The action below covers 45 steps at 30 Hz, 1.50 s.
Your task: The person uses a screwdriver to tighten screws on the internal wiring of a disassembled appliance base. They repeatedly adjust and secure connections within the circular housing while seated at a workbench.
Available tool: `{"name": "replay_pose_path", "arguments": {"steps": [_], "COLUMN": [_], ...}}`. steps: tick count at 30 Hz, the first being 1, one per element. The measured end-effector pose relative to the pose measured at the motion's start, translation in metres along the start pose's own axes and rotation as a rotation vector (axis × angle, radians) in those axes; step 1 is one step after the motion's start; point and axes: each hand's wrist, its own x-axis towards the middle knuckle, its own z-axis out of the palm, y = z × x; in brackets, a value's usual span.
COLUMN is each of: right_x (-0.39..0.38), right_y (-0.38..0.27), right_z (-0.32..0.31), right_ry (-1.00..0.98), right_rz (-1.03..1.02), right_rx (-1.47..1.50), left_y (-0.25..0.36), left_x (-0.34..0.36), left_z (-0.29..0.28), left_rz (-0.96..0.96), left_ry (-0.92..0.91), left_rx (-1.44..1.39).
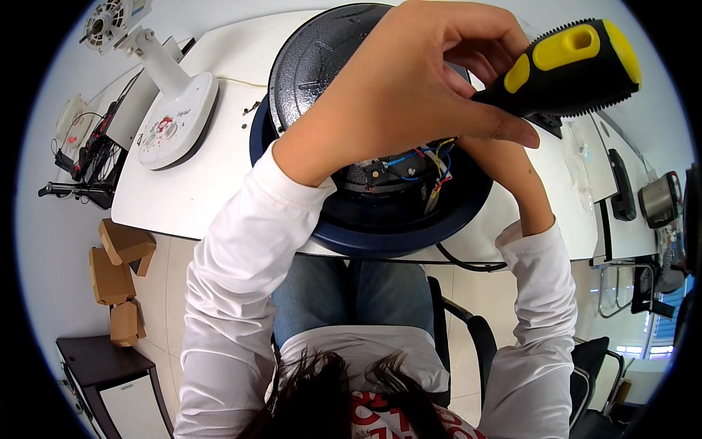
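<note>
My left hand (402,88) is raised close to the camera. Its thumb and fingers are closed round the narrow end of a screwdriver (578,69) with a black and yellow ribbed handle, which points off to the right. The screwdriver's shaft is hidden. Behind the left hand, my right forearm (519,175) reaches over the appliance, and that hand's fingers are out of sight. Below both lies a round appliance with a dark blue rim (395,245). A glossy black round part (322,55) is tilted up at its back, and coloured wires (439,168) show inside.
A white fan (172,95) with a rectangular base stands on the left of the white table (175,194). Small dark bits (251,110) lie near the appliance. A black cable (468,265) hangs at the front edge. Cardboard boxes (110,274) sit on the floor at left.
</note>
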Motion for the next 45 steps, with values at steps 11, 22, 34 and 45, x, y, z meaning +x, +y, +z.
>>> {"name": "replay_pose_path", "arguments": {"steps": [11,22,34,45], "right_x": [-0.004,-0.009,-0.018,-0.029], "right_y": [0.005,0.013,0.011,0.018], "right_z": [0.003,0.007,0.001,0.013], "right_ry": [-0.009,-0.025,-0.068,0.244], "right_rz": [-0.031,0.119,0.016,-0.076], "right_rx": [0.154,0.429,0.712,0.466], "left_y": [0.017,0.029,0.029,0.026], "left_x": [0.004,0.01,0.004,-0.033], "left_z": [-0.009,0.002,0.004,0.002], "left_rz": [-0.089,-0.17,-0.131,-0.083], "left_ry": [0.01,0.141,0.246,0.504], "left_rx": [0.056,0.096,0.113,-0.033]}}
